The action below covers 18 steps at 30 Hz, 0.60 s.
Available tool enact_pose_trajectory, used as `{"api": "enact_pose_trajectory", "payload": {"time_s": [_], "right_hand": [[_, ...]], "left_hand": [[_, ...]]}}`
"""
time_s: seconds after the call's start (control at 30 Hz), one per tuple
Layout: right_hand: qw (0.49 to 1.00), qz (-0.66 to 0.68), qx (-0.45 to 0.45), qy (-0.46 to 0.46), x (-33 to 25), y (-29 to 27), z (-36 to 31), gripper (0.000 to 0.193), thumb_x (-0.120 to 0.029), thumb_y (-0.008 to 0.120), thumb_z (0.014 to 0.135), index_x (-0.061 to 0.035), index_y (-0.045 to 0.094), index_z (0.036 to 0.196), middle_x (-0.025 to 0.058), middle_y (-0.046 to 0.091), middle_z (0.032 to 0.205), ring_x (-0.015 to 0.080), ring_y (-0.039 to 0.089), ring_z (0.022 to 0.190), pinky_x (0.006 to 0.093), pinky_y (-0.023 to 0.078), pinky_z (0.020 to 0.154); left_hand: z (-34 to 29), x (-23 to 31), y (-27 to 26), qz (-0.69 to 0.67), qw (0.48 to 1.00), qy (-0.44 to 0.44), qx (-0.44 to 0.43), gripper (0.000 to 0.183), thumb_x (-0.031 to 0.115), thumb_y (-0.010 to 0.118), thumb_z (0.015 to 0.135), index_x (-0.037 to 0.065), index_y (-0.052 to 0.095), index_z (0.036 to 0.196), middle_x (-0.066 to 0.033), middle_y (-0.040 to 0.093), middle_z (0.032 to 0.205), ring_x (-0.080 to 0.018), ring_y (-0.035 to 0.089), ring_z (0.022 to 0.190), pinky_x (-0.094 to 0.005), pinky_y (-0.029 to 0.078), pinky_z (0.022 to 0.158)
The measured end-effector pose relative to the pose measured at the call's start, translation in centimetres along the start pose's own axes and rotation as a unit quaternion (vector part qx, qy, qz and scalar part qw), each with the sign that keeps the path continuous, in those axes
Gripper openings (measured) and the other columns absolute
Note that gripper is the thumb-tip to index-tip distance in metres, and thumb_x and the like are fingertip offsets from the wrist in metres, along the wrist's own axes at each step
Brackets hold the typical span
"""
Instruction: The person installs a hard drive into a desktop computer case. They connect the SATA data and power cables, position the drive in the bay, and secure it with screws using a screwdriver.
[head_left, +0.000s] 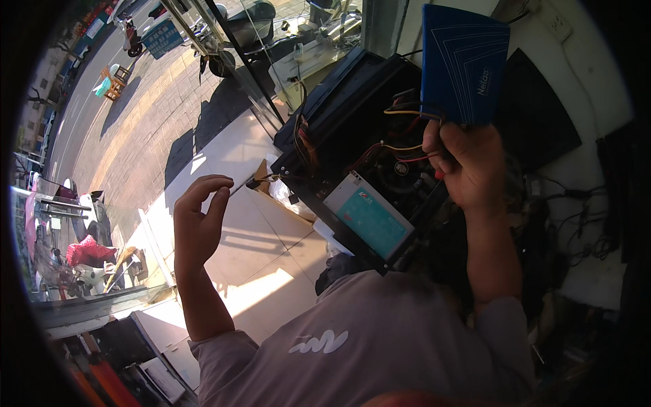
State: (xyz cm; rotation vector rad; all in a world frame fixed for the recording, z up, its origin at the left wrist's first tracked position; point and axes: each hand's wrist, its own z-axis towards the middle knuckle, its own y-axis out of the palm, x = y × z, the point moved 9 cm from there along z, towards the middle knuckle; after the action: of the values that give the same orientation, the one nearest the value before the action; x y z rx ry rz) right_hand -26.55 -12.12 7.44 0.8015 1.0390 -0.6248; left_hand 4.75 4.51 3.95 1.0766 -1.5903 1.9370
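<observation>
My right hand (pixel 468 163) is closed at the lower end of a flat blue rectangular drive (pixel 461 64), holding it up above the right side of an open computer case. Thin yellow and dark cables (pixel 407 112) run from the case to the drive's lower end by my fingers. Out to the left, my left hand (pixel 199 220) is raised over the pale floor, thumb and fingertips bent together. A thin dark line stretches from the fingertips toward a black cable connector (pixel 253 183); what they pinch is too small to make out. Inside the black case (pixel 319 197) lies a silver-and-teal power supply (pixel 369 217).
Loose cables (pixel 576 237) tangle on the right near a wall socket (pixel 557 26). A cardboard box (pixel 288 207) with plastic stands left of the case. Glass panes border the pavement, where a scooter (pixel 247 30) and a wooden stool (pixel 114 85) stand.
</observation>
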Motion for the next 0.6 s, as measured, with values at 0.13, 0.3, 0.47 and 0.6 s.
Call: {"api": "enact_pose_trajectory", "payload": {"time_s": [0.13, 0.3, 0.47, 0.6], "right_hand": [[0.997, -0.067, -0.036, -0.031, -0.1, 2.7, -0.9, 0.012, -0.01, 0.068, 0.094, -0.0008, 0.065, 0.101, 0.011, 0.072, 0.087, 0.0075, 0.06, 0.062, 0.0214, 0.045, 0.052], [0.985, -0.15, -0.084, -0.01, -0.3, 4.6, -2.3, 0.021, -0.012, 0.068, 0.094, -0.0005, 0.065, 0.112, 0.01, 0.073, 0.093, 0.0078, 0.063, 0.069, 0.0225, 0.049, 0.059], [0.987, -0.151, 0.062, -0.002, -2.1, 1.4, -1.9, 0.023, -0.02, 0.064, 0.098, -0.0018, 0.065, 0.111, 0.0069, 0.072, 0.092, 0.0055, 0.061, 0.066, 0.0204, 0.048, 0.057], [0.979, -0.198, 0.052, -0.017, -3.1, 1.4, 0.0, 0.025, -0.028, 0.059, 0.101, -0.0031, 0.063, 0.103, 0.0068, 0.071, 0.089, 0.0051, 0.056, 0.057, 0.0185, 0.041, 0.048]], "left_hand": [[2.3, 9.0, 6.8, -0.401, 0.906, 0.054, -0.125, 0.035, 0.026, 0.05, 0.104, -0.005, 0.064, 0.115, -0.0146, 0.07, 0.102, -0.0205, 0.068, 0.094, -0.0346, 0.055, 0.083], [6.2, 12.8, 10.9, -0.517, 0.835, 0.037, -0.184, 0.035, 0.015, 0.059, 0.099, -0.002, 0.055, 0.13, -0.0118, 0.07, 0.1, -0.0145, 0.067, 0.083, -0.0288, 0.055, 0.077], [6.0, 13.8, 9.6, -0.487, 0.856, 0.146, -0.098, 0.042, -0.002, 0.063, 0.092, -0.001, 0.052, 0.132, -0.0105, 0.07, 0.1, -0.0122, 0.067, 0.083, -0.0231, 0.054, 0.071], [5.6, 14.3, 10.1, -0.473, 0.851, 0.16, -0.164, 0.04, 0.001, 0.068, 0.09, -0.001, 0.056, 0.128, -0.0123, 0.07, 0.107, -0.0162, 0.069, 0.088, -0.0255, 0.055, 0.074]]}}
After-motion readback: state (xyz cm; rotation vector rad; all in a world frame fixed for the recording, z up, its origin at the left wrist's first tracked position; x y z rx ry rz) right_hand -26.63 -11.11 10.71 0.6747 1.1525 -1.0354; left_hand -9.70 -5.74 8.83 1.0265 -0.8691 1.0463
